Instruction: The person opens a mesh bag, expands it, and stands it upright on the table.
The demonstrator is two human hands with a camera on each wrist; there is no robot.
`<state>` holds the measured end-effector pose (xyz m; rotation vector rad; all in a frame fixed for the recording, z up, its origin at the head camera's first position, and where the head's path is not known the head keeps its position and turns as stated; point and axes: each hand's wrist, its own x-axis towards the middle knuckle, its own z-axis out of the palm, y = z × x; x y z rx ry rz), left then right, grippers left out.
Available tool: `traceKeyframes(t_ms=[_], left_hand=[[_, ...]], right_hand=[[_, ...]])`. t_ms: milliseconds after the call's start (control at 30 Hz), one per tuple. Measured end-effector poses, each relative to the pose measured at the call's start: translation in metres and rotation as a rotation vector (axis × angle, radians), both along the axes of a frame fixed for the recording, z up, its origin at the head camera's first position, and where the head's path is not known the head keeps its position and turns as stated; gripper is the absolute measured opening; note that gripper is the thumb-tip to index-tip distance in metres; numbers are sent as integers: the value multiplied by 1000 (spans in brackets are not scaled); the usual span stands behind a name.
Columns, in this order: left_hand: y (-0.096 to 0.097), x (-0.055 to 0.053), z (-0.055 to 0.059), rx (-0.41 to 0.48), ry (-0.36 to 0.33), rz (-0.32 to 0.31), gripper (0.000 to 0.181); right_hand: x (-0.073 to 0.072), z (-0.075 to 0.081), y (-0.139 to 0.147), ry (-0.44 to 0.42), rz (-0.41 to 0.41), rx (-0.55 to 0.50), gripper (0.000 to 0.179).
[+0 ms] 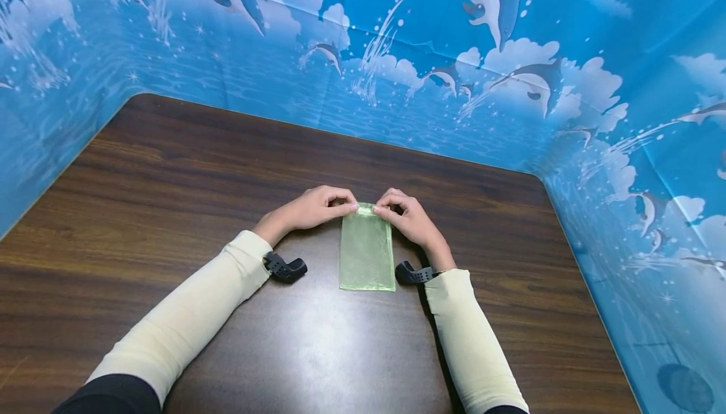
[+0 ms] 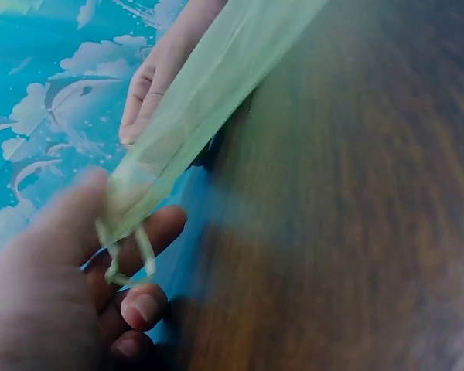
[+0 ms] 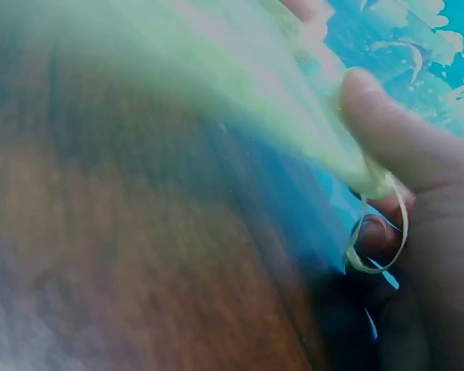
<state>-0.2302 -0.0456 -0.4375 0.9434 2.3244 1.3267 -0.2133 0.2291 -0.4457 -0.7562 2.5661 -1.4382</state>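
A pale green sheer drawstring pouch (image 1: 366, 253) hangs flat in the head view, its top edge between both hands. My left hand (image 1: 313, 207) pinches the upper left corner between thumb and fingers. At the upper right corner, my right hand (image 1: 413, 217) pinches the gathered top the same way. In the left wrist view a thin cord loop (image 2: 131, 259) dangles from the pouch beside the left fingers. The right wrist view has another cord loop (image 3: 383, 232) below the right thumb. Both wrist views are partly blurred.
A dark wood-grain table (image 1: 187, 168) spreads beneath the hands, with light glaring off its near part. Behind it and to both sides hangs a blue curtain (image 1: 272, 74) printed with dolphins. Black wrist-camera mounts (image 1: 286, 269) stick out inward from the cream sleeves (image 1: 187, 313).
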Motion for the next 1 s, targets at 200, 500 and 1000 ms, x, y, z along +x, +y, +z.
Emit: traceKeyframes(t_ms=[200,500,1000], left_hand=[[0,2,-1,-33,17,-2,31],[-2,0,-4,53,-30,-15,26],[-1,0,-1,41,4,-51,32]], right_hand=[[1,0,-2,-41,1,-32,38],[0,2,3,-52,99,-38,30],[0,4,4,-75,121,-36,31]])
